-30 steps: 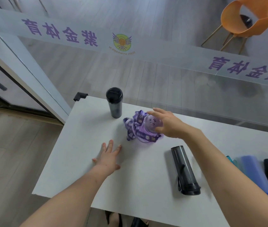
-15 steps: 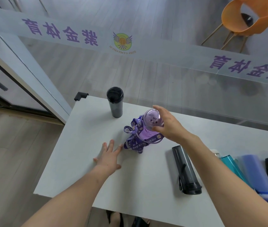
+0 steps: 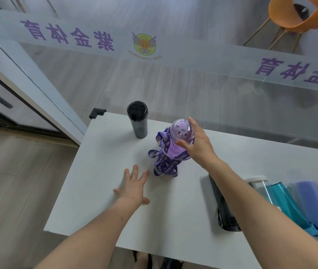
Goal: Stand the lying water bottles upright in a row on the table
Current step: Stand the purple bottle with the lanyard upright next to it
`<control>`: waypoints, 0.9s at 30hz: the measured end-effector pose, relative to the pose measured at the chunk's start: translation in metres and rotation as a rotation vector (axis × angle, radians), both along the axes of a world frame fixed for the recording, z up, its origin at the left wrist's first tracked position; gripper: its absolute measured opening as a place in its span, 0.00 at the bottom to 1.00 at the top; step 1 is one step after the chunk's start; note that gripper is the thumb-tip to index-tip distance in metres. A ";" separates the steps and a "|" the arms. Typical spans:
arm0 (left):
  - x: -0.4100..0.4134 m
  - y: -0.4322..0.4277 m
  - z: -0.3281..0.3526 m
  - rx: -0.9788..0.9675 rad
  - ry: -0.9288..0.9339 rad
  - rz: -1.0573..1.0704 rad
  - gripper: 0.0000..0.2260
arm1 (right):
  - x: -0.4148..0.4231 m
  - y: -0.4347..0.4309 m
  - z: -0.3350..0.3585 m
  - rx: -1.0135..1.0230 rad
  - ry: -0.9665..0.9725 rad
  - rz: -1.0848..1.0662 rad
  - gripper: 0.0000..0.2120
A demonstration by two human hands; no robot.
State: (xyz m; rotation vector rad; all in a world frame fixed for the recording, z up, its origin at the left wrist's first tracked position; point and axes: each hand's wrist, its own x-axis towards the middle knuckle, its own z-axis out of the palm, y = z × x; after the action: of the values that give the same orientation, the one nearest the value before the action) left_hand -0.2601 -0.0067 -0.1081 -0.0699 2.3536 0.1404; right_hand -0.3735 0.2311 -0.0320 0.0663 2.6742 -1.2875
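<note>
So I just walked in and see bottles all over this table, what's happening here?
A person is standing water bottles up in a row. The right hand grips the purple bottle near its domed lid, holding it about upright beside the black tumbler, which already stands. The left hand rests flat on the white table. A dark bottle and several more at the right edge lie on their sides.

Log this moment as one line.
right hand grips purple cat-lid bottle, upright | left hand flat on white table | black tumbler upright | dark bottle lying
</note>
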 end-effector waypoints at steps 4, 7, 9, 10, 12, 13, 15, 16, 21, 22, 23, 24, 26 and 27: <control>0.001 0.001 0.000 0.014 -0.004 0.011 0.53 | -0.014 -0.003 -0.002 -0.074 0.009 -0.046 0.41; 0.000 0.001 0.001 0.019 -0.010 0.018 0.54 | -0.020 -0.004 -0.004 -0.089 0.016 -0.046 0.40; 0.000 0.002 0.001 0.016 -0.013 0.015 0.54 | -0.023 -0.002 -0.007 -0.087 0.013 -0.035 0.40; 0.000 0.002 0.000 0.011 -0.010 0.010 0.54 | -0.023 -0.002 -0.007 -0.088 0.011 -0.031 0.41; 0.000 0.002 0.000 0.001 -0.006 0.000 0.54 | -0.024 -0.001 -0.008 -0.090 0.007 -0.025 0.41; 0.000 0.001 0.000 -0.001 -0.004 -0.003 0.54 | -0.024 0.000 -0.007 -0.095 0.005 -0.023 0.41; 0.000 0.001 -0.001 -0.003 -0.001 -0.005 0.54 | -0.025 0.001 -0.006 -0.094 0.003 -0.009 0.40; 0.000 0.001 -0.001 -0.002 0.000 -0.004 0.54 | -0.026 0.002 -0.006 -0.088 0.001 0.000 0.41; 0.000 0.000 -0.005 -0.009 -0.003 -0.005 0.54 | -0.028 0.004 -0.005 -0.092 -0.005 0.014 0.40; 0.000 0.000 -0.005 -0.013 -0.003 -0.007 0.54 | -0.028 0.003 -0.007 -0.103 0.005 0.003 0.40; -0.001 0.000 -0.005 -0.015 -0.001 -0.010 0.54 | -0.027 0.002 -0.008 -0.111 0.011 -0.008 0.39; -0.001 0.000 -0.005 -0.016 0.000 -0.014 0.54 | -0.028 0.001 -0.009 -0.119 0.015 -0.016 0.39; -0.001 0.000 -0.005 -0.009 -0.001 -0.012 0.54 | -0.030 0.000 -0.011 -0.124 0.011 -0.020 0.40; 0.000 0.000 -0.004 -0.006 -0.002 -0.006 0.54 | -0.031 0.000 -0.011 -0.122 0.008 -0.016 0.40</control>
State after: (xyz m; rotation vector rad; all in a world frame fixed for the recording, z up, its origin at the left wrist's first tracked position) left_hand -0.2605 -0.0065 -0.1125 -0.0655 2.3516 0.1303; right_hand -0.4045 0.2315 -0.0429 0.0675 2.6001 -1.4550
